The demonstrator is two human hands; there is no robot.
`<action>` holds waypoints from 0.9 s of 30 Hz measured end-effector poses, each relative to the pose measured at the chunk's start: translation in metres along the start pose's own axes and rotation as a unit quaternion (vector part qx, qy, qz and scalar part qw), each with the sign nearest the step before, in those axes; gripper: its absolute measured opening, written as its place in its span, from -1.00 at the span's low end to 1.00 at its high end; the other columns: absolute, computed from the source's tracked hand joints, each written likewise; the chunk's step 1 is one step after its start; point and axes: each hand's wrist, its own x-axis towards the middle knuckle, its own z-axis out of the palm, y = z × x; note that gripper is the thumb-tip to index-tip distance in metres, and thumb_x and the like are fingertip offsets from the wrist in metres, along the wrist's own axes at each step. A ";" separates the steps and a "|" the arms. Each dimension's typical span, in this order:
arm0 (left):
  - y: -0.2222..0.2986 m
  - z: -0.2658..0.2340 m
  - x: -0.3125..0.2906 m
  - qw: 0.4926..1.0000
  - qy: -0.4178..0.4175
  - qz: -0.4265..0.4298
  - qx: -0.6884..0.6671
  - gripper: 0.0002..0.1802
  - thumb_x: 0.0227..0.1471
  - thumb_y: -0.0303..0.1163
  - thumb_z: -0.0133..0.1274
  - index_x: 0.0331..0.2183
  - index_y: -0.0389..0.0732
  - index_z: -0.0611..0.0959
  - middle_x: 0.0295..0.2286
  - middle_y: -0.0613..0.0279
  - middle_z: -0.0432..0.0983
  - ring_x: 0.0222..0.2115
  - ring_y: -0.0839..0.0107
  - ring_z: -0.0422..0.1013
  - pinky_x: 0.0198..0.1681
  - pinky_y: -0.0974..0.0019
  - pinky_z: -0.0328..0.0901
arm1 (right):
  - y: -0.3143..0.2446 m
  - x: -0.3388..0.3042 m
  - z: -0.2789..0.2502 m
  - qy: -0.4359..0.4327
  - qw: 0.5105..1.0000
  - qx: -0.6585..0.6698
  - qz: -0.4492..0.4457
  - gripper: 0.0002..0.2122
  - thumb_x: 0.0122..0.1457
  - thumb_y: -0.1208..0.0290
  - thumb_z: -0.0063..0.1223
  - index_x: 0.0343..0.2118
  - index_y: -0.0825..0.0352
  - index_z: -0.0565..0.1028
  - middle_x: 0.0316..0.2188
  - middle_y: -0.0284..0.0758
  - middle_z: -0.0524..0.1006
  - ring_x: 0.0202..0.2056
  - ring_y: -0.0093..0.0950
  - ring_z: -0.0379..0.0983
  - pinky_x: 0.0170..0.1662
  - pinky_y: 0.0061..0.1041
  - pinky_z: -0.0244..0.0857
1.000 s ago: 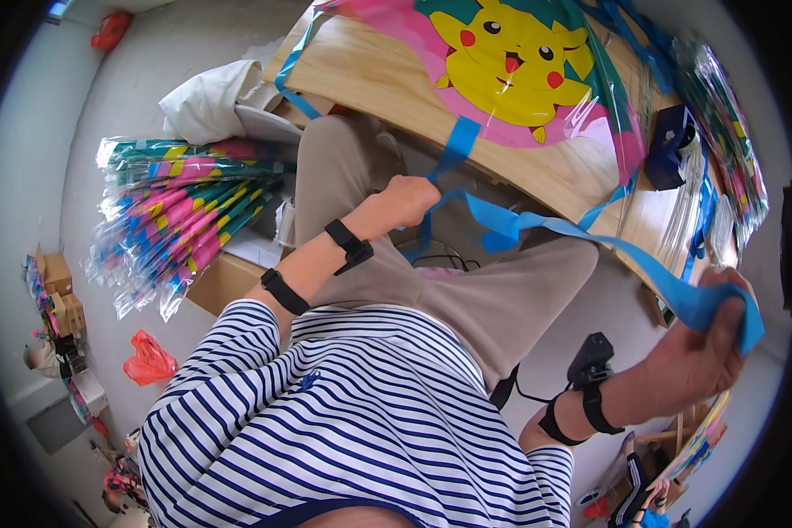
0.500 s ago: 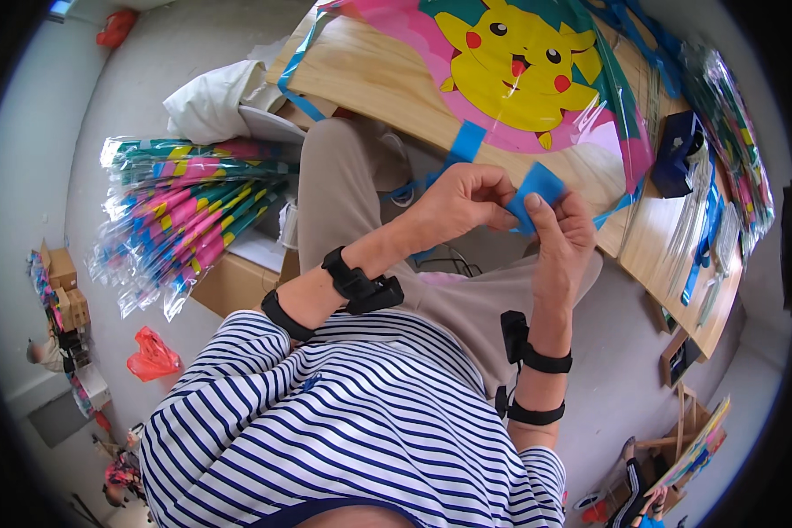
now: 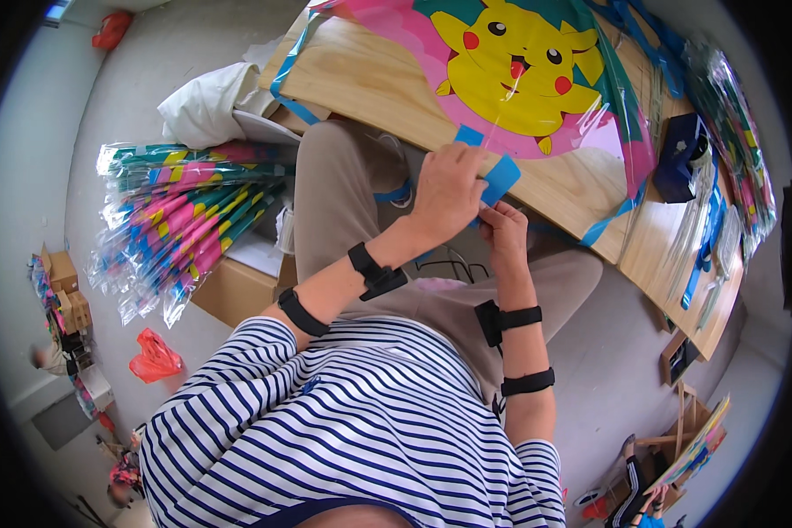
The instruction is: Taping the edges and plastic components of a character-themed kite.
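Observation:
A kite-like sheet of clear and printed plastic, showing a yellow cartoon figure on pink and green, lies over the wooden table in front of me. At its near edge is a flat blue strip, and another blue piece shows just beyond my fingers. My left hand is closed on the blue strip from the left. Just below it, my right hand pinches the strip's lower part. The fingertips of both hands nearly meet, and they partly hide what lies between them.
Blue ribbon hangs along the table edge. A dark blue box, thin rods and wrapped bundles are on the right. On the left, folded plastic sheets rest over a cardboard box. A red bag lies on the floor.
Both hands have shifted left, with the blue strip moving along. My left hand has turned its back upward over the strip, and my right hand has dropped below it.

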 end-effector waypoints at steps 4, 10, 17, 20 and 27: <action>0.005 0.005 -0.011 0.984 -0.060 0.151 0.074 -0.64 -0.09 -0.43 0.11 -0.17 -0.28 0.56 -0.13 0.08 0.47 0.01 0.12 0.31 0.13 -0.02 0.06 | 0.011 0.008 -0.005 0.018 0.998 0.037 0.037 -0.88 0.05 0.61 0.06 -0.60 0.34 0.47 -0.67 -0.50 0.39 -0.68 -0.73 0.17 -0.62 -0.71 -0.07; -0.007 0.021 -0.014 0.958 -0.081 0.217 0.169 -0.52 -0.03 -0.33 0.11 -0.05 -0.34 0.53 0.05 0.00 0.36 0.19 0.14 0.16 0.28 -0.12 -0.16 | 0.016 0.010 -0.010 -0.014 0.999 0.026 0.046 -0.91 0.04 0.65 -0.02 -0.49 0.36 0.53 -0.59 -0.45 0.50 -0.62 -0.70 0.36 -0.60 -0.73 0.11; -0.013 0.022 -0.011 0.958 -0.087 0.201 0.184 -0.46 -0.05 -0.30 0.14 -0.04 -0.38 0.51 0.08 -0.03 0.32 0.21 0.11 0.12 0.29 -0.16 -0.20 | 0.001 0.002 -0.009 -0.056 0.995 -0.042 0.072 -0.95 0.01 0.64 0.05 -0.51 0.40 0.53 -0.58 -0.44 0.49 -0.63 -0.69 0.30 -0.56 -0.72 0.09; -0.013 0.023 -0.011 0.959 -0.085 0.199 0.182 -0.46 -0.06 -0.30 0.15 -0.04 -0.38 0.51 0.07 -0.03 0.32 0.22 0.10 0.11 0.29 -0.16 -0.21 | -0.004 -0.002 -0.006 -0.047 0.995 -0.042 0.078 -0.96 0.00 0.63 0.07 -0.48 0.41 0.54 -0.58 -0.44 0.49 -0.62 -0.70 0.30 -0.56 -0.71 0.09; -0.012 0.026 -0.009 0.958 -0.077 0.199 0.193 -0.44 -0.09 -0.28 0.16 -0.06 -0.39 0.51 0.06 -0.03 0.33 0.21 0.10 0.11 0.29 -0.17 -0.20 | -0.006 -0.002 -0.010 -0.059 0.994 -0.054 0.076 -0.95 0.02 0.62 0.06 -0.47 0.42 0.55 -0.56 -0.45 0.49 -0.59 -0.69 0.32 -0.54 -0.72 0.11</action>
